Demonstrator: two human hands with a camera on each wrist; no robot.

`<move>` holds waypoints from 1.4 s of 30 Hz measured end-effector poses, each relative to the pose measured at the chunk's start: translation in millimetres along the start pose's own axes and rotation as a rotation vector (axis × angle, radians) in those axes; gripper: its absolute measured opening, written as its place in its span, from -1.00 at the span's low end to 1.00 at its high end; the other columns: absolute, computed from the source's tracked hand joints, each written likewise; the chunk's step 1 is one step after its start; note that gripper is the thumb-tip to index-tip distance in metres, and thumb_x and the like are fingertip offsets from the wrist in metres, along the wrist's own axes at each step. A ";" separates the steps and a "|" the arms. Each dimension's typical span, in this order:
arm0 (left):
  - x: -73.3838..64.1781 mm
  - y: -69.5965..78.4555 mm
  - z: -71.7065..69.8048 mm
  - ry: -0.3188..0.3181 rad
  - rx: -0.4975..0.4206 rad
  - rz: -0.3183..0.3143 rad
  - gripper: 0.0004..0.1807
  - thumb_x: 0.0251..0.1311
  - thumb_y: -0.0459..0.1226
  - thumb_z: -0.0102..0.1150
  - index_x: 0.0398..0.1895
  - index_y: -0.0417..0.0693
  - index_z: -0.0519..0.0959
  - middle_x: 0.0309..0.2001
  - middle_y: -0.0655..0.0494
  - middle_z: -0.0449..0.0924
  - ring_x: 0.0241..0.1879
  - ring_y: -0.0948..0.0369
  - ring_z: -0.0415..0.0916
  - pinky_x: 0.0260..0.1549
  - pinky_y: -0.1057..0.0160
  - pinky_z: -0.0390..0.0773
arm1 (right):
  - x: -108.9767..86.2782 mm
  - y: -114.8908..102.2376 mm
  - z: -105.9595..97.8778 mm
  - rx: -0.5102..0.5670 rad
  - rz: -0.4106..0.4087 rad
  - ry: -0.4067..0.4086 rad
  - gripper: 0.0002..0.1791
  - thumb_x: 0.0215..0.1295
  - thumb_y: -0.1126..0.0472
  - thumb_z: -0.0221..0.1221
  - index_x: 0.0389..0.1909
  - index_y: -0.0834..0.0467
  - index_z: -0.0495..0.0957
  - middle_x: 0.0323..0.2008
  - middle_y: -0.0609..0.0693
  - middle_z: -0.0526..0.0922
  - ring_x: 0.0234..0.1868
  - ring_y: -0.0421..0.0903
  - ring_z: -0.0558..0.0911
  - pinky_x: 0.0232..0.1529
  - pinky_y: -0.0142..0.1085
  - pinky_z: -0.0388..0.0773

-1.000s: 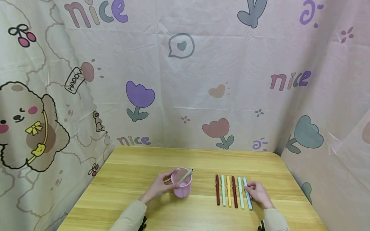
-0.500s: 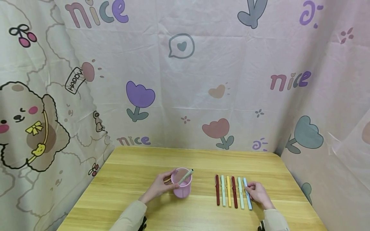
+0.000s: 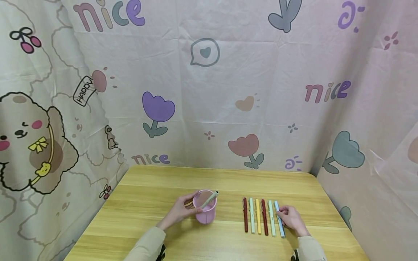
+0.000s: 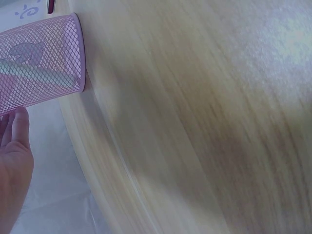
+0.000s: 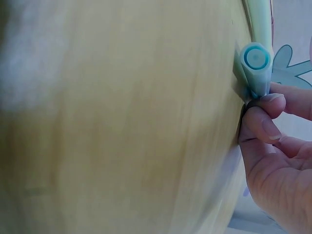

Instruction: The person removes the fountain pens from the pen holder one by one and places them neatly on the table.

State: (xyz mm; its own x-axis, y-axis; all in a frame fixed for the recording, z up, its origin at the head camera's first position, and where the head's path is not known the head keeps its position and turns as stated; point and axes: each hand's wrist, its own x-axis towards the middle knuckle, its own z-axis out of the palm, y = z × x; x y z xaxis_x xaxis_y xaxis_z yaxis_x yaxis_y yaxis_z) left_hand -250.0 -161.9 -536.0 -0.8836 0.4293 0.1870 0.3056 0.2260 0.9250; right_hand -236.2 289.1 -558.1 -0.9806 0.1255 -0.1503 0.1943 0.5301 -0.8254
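My left hand point(image 3: 183, 211) grips a pink mesh pen cup point(image 3: 205, 217) around its left side, thumb in front. A pale green pen point(image 3: 210, 199) leans inside it, its end above the rim. Through the cup's mesh point(image 4: 44, 41) in the left wrist view, that pen shows as a pale streak. On the right, my right hand point(image 3: 291, 218) holds the light blue pen point(image 3: 281, 226) at its right side with thumb and fingertips. That pen lies on the table, last in the row. The right wrist view shows the pen's round end point(image 5: 256, 57) right above the fingertips point(image 5: 267, 127).
Left of the blue pen lie a pale green pen point(image 3: 272, 219), a dark red pen point(image 3: 265, 219), a yellow pen point(image 3: 258, 217), another pale green pen point(image 3: 252, 217) and another dark red pen point(image 3: 245, 216). The wooden table point(image 3: 156, 185) meets a printed curtain point(image 3: 202, 98) behind.
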 end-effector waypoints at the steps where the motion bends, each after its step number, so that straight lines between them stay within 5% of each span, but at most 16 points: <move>1: 0.0 0.0 -0.1 0.000 -0.001 -0.001 -0.14 0.17 -0.28 0.42 0.44 -0.45 0.20 0.43 -0.52 0.19 0.36 -0.38 0.31 0.31 0.08 0.53 | 0.1 0.0 0.1 -0.004 0.000 0.001 -0.69 0.36 0.34 0.14 -0.02 0.51 0.47 -0.42 0.03 0.53 -0.52 -0.19 0.49 -0.61 -0.50 0.50; 27: 0.8 3.5 0.9 -0.005 -0.008 0.001 -0.12 0.16 -0.28 0.42 0.44 -0.48 0.18 0.42 -0.55 0.17 0.35 -0.42 0.29 0.31 -0.02 0.51 | -2.6 2.8 -4.0 0.136 0.037 -0.020 -0.57 0.43 0.33 0.09 0.16 0.55 0.34 -0.44 -0.02 0.46 -0.60 -0.24 0.42 -0.70 -0.53 0.33; 42: 0.1 3.1 0.9 -0.006 -0.001 -0.008 -0.12 0.16 -0.28 0.42 0.44 -0.48 0.18 0.42 -0.54 0.18 0.36 -0.40 0.30 0.31 0.01 0.51 | -13.8 -16.8 -3.8 0.005 -0.086 0.057 -0.55 0.43 0.24 0.15 0.18 0.48 0.43 -0.16 0.18 0.54 -0.54 -0.24 0.50 -0.62 -0.45 0.55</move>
State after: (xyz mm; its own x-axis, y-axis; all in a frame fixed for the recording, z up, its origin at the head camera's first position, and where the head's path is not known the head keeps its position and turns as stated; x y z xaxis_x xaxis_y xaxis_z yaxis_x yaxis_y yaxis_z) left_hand -248.8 -160.4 -533.3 -0.8839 0.4325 0.1780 0.2984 0.2284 0.9267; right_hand -225.8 281.6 -540.1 -0.9907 0.1273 -0.0472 0.1089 0.5373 -0.8364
